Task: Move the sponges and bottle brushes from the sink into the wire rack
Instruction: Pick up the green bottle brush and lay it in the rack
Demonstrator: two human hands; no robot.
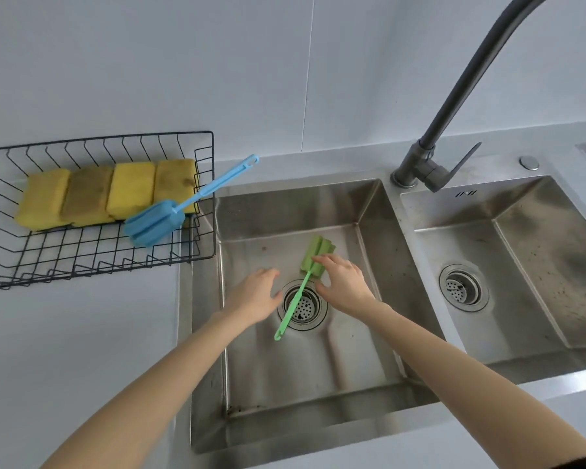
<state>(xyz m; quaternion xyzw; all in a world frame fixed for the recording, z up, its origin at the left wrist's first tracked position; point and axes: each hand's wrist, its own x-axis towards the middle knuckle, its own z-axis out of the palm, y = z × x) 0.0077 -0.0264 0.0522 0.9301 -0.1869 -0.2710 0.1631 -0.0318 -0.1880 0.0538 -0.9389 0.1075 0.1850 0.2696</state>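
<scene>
A green bottle brush lies in the left sink basin, its foam head toward the back and its handle across the drain. My right hand hovers at the foam head with fingers spread, the fingertips touching or nearly touching it. My left hand hangs open just left of the drain, holding nothing. In the black wire rack on the counter lie several yellow sponges in a row. A blue bottle brush rests there too, its handle sticking out over the rack's right rim.
A dark tall faucet stands between the left basin and the right basin, which has its own drain. Grey counter surrounds the sinks, with a white wall behind.
</scene>
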